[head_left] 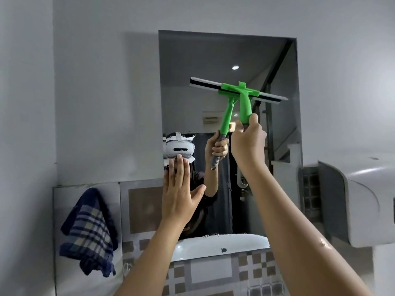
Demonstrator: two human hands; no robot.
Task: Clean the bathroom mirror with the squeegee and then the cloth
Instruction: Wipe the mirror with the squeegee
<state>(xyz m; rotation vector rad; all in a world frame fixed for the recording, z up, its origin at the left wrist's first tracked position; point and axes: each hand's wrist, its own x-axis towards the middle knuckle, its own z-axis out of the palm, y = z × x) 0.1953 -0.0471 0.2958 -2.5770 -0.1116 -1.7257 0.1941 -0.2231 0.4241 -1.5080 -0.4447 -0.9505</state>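
Bathroom mirror point(192, 99): right hand point(249, 142) raised gripping squeegee point(243, 99), left hand point(178, 199) flat.

Right hand point(248, 142) fisted, left hand point(178, 197) flat

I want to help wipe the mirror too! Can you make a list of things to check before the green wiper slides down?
1. Right hand grips the squeegee handle: ok.
2. Blade lies against the mirror: ok, it seems to meet its reflection.
3. Blade starts at the top edge: not ok, glass remains above.
4. Left hand out of the blade's way: ok, it sits lower left.
5. Cloth ready for later: ok, hanging left of the mirror.
6. Mirror wet enough: cannot tell.
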